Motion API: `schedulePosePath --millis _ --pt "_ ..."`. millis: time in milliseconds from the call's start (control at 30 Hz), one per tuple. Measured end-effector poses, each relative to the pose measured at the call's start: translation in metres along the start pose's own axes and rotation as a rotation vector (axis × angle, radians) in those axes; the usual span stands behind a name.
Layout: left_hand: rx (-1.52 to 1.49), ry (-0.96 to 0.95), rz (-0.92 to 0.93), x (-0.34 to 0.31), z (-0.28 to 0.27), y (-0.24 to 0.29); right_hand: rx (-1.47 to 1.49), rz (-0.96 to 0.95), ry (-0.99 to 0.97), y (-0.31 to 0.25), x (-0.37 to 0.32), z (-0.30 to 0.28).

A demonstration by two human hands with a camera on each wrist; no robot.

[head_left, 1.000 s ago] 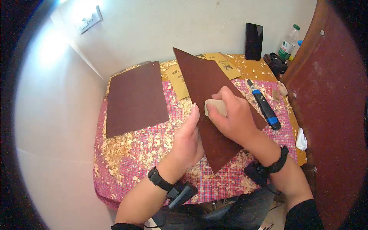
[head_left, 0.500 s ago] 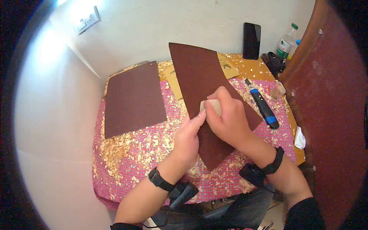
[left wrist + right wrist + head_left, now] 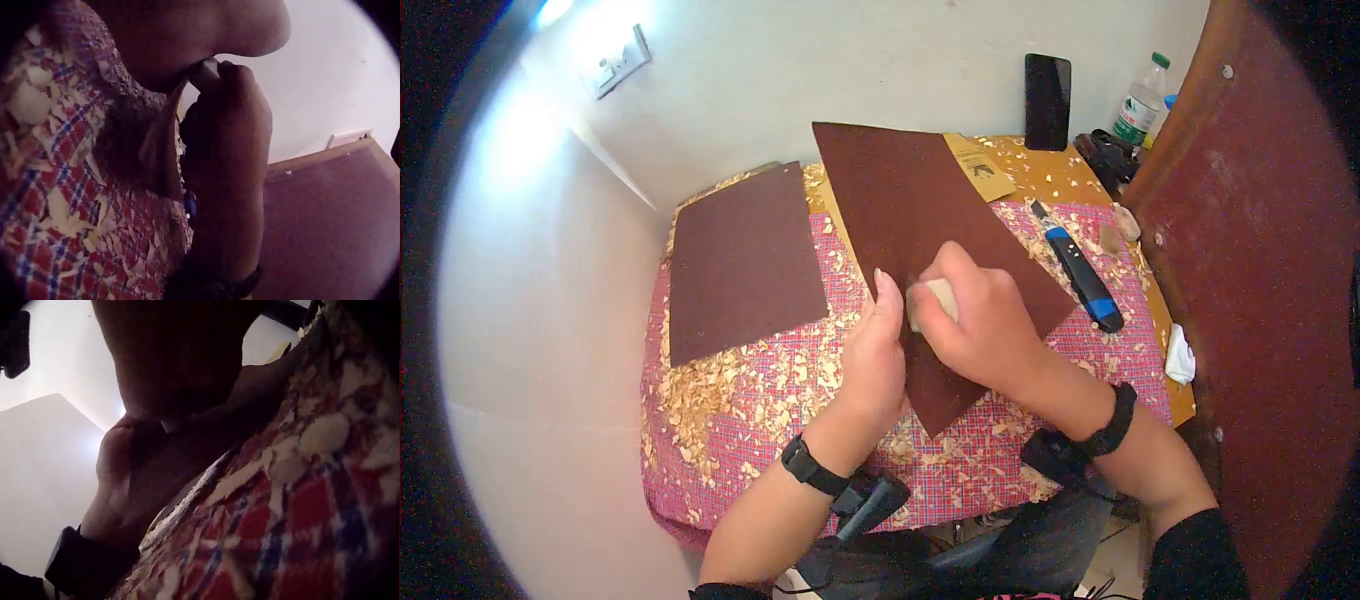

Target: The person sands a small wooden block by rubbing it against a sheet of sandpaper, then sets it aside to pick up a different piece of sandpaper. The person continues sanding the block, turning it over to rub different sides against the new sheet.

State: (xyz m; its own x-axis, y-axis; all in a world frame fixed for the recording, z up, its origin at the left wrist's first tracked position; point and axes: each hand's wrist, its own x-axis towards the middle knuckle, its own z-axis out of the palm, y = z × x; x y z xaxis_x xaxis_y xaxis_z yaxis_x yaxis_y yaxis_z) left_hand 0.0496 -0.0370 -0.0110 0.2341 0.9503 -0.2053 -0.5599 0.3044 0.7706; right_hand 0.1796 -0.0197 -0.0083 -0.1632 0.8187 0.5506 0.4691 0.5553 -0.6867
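A dark brown sheet (image 3: 920,200) slants across the middle of the head view, its surface slightly bowed. At its left edge is my left hand (image 3: 874,360), thumb up along the near side and the other fingers hidden beneath the sheet. My right hand (image 3: 990,325) grips a small pale block (image 3: 941,299) with curled fingers and thumb, low against the sheet's face. The left wrist view shows the block (image 3: 206,76) in my right hand (image 3: 228,144), beside the sheet's edge. The right wrist view is dark, with the hands close together.
Another brown sheet (image 3: 745,262) lies at left on the checked cloth (image 3: 800,450), among wood shavings. A blue-black cutter (image 3: 1084,280) lies at right. Behind are tan paper (image 3: 980,168), a phone (image 3: 1048,102) and a bottle (image 3: 1140,108); white tissue (image 3: 1180,355) is at the right edge.
My right hand and the block have moved left and slightly down. The sheet's top end has shifted left. My left thumb met the block half a second ago and now stands apart from it.
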Motion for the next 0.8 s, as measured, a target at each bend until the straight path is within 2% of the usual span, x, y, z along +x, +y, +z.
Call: schedulePosePath --millis 67,233,400,433,500,600,633,700,733,767,800 --pt "-0.018 -0.023 -0.006 -0.002 0.003 -0.003 -0.125 -0.004 0.115 0.008 0.009 -0.003" --pt "-0.050 -0.090 -0.024 -0.010 0.007 -0.002 -0.080 0.061 0.072 0.004 0.002 -0.004" --pt "0.038 0.003 -0.023 -0.009 0.010 0.000 -0.027 0.062 0.016 0.001 0.002 -0.003" --pt "0.032 0.003 -0.021 -0.007 0.004 -0.006 -0.061 0.053 0.075 0.003 0.007 -0.004" --pt "0.381 -0.043 0.207 0.002 -0.020 -0.028 -0.096 0.051 0.141 0.005 0.008 -0.006" --pt "0.201 -0.085 0.268 0.015 -0.034 -0.037 -0.057 0.104 0.123 0.000 0.002 -0.006" --pt "0.202 -0.084 0.268 0.009 -0.022 -0.023 -0.017 0.116 0.064 -0.005 -0.004 -0.006" --pt "-0.266 -0.014 -0.112 -0.011 0.012 0.013 0.021 0.126 -0.002 -0.006 -0.005 -0.004" --pt "-0.266 -0.018 -0.115 -0.004 0.000 0.000 0.029 0.101 0.030 -0.001 -0.002 -0.002" --pt "0.030 -0.062 0.087 0.009 -0.022 -0.025 0.033 0.076 0.061 0.002 0.002 -0.003" --pt "0.322 -0.105 0.291 0.012 -0.021 -0.028 0.023 0.075 0.061 0.006 0.006 -0.005"
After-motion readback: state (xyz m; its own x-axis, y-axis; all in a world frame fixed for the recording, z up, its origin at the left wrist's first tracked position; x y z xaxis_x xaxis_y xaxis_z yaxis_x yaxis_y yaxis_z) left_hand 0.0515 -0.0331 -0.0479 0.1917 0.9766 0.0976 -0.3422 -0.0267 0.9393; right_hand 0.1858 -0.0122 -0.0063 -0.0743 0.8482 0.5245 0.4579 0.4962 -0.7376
